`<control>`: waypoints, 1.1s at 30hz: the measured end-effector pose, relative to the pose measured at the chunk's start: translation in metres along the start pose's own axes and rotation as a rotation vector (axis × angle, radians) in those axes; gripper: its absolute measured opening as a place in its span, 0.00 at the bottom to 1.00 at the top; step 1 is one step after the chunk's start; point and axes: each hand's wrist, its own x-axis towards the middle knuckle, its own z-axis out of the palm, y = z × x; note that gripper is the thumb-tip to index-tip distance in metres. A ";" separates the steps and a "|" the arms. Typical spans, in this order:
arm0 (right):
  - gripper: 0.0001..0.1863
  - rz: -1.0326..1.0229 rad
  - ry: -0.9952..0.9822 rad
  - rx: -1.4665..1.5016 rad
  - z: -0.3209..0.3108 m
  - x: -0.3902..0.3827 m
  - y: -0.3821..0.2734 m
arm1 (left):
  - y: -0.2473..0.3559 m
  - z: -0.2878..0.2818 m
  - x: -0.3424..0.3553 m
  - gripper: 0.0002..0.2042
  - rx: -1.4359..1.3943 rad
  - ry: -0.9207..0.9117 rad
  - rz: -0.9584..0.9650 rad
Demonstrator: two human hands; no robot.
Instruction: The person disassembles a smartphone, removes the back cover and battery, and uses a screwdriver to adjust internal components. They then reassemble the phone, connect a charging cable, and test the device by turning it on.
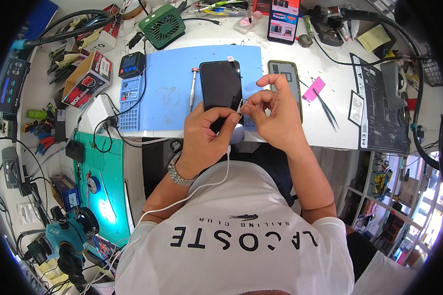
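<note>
My left hand [206, 135], with a metal watch on its wrist, is closed over the lower end of a dark-screened phone [222, 81]. Its thumb and forefinger are pinched at the phone's lower right corner. From the right, my right hand [276, 114] meets it there, thumb and forefinger pinched and the other fingers curled loosely. Between both sets of fingertips is a small silvery piece [241, 104], too small to name. The phone lies face up on a blue mat [167, 93]. A slim screwdriver [193, 88] rests left of the phone.
Right of my hands lie an opened phone shell [293, 71], a pink card [314, 89] and tweezers [326, 109]. A green fan [162, 27] and a lit phone [283, 22] stand at the back. A white cable [216, 183] crosses my lap. A teal microscope [66, 238] stands lower left.
</note>
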 end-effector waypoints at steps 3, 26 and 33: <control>0.25 0.005 -0.020 -0.070 0.000 -0.002 -0.009 | -0.001 0.001 -0.001 0.05 0.015 -0.007 0.004; 0.20 -0.692 -0.037 -0.422 -0.009 0.025 -0.013 | 0.025 -0.049 0.009 0.07 0.530 -0.560 -0.012; 0.20 -0.853 -0.096 -0.521 -0.012 0.027 -0.009 | 0.024 -0.048 0.013 0.08 0.533 -0.576 0.006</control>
